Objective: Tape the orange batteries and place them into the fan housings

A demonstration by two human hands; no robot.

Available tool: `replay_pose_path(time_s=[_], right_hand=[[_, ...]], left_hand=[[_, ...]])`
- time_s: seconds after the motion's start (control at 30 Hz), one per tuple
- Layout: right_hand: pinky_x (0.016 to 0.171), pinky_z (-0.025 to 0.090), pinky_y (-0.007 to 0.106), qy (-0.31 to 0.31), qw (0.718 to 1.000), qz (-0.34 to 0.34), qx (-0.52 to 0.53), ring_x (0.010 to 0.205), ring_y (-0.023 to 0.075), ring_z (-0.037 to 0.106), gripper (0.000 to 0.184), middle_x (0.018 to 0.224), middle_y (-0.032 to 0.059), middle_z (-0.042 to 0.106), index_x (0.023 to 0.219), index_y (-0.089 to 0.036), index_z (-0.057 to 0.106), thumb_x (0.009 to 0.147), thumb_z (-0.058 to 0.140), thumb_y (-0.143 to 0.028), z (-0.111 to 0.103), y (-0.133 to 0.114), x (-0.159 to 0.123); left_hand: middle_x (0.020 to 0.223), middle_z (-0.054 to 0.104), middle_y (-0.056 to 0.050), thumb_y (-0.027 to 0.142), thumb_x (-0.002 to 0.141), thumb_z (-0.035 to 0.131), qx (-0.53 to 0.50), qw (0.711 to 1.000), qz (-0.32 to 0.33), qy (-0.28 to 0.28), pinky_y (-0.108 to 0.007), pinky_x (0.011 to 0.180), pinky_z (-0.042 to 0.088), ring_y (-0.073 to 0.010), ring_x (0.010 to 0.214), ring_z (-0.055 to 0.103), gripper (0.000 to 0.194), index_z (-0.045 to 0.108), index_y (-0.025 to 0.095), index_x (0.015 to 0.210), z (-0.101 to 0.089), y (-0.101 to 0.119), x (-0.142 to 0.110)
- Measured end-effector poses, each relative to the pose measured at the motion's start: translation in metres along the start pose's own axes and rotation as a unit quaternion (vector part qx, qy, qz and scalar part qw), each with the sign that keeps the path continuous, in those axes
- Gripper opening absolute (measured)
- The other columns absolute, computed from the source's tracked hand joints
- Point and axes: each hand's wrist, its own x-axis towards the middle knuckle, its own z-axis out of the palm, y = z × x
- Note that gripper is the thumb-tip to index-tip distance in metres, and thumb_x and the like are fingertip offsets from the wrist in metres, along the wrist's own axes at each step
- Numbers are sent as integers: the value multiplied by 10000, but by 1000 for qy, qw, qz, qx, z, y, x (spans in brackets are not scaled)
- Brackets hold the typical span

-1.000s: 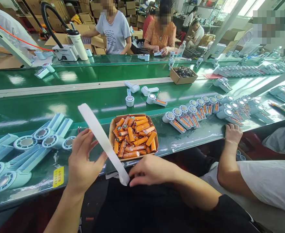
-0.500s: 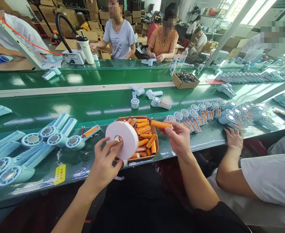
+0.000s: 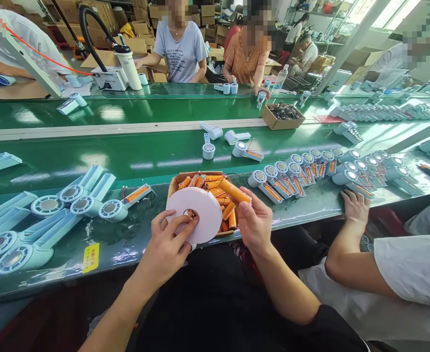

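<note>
My left hand [image 3: 173, 239] grips a white roll of tape [image 3: 209, 215], its fingers at the hole in the middle. Between the thumb and fingers of my right hand [image 3: 255, 217] is an orange battery [image 3: 236, 190], held just right of the roll. Behind the roll stands a cardboard box [image 3: 174, 183] full of orange batteries [image 3: 215, 185], partly hidden by the tape. A light blue handheld fan housing [image 3: 113, 210] with an orange battery in its handle lies to the left of the box.
More blue housings [image 3: 24, 254] lie at the left by a yellow sticker [image 3: 91, 257]. Rows of battery-fitted housings [image 3: 273, 171] fill the right side. A co-worker's arm [image 3: 350, 234] rests at the right edge. A small box of dark parts [image 3: 283, 117] stands further back.
My right hand has brought the battery left and down, closer to the tape roll. The roll has shifted right. Across the line, a co-worker's hand has reached toward a small upright part.
</note>
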Motion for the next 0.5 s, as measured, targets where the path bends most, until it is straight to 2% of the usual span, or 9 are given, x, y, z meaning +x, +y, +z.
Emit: replay_pose_path(time_s=[0.1,0.2,0.3,0.37,0.43,0.5], right_hand=[[944,657,454,-47,998,43,-10,1019,275,796,437,1111,59,843,1084,-268,827,718,952,-470,2,4,-9],[949,659,436,-105,992,68,-19,1037,272,787,461,1105,59,840,1067,-256,826,673,984,-437,-2,-4,-8],[949,658,431,-195,974,105,-54,1020,258,783,558,1091,70,833,1160,-233,807,673,982,-442,-9,-24,12],[915,666,419,-264,951,131,-98,970,243,783,567,1047,62,833,1190,-219,804,696,967,-444,-13,-41,32],[870,672,406,-327,922,150,-142,911,238,782,490,971,49,831,1114,-200,826,709,956,-442,-13,-53,50],[828,672,393,-338,917,144,-155,867,237,782,429,910,42,825,1018,-186,834,699,957,-445,-9,-56,57]], left_hand=[[1125,746,-96,21,884,653,16,1000,-4,3,-474,1046,544,-345,1284,528,438,717,194,1281,-2,-1,-1],[1120,756,-84,-3,891,633,36,999,10,1,-438,1031,546,-334,1274,529,428,731,195,1258,-10,-7,0],[1138,771,-56,9,909,640,56,997,50,-6,-430,1067,533,-318,1257,538,426,734,213,1271,-25,-16,4],[1182,777,-28,15,919,638,75,994,82,-13,-439,1096,521,-305,1242,551,458,727,241,1307,-35,-21,9],[1228,774,-3,17,929,626,89,990,105,-22,-471,1144,499,-291,1222,570,508,709,281,1355,-42,-23,15],[1235,773,5,43,933,641,92,990,107,-21,-549,1220,439,-286,1184,591,547,683,323,1401,-43,-22,20]])
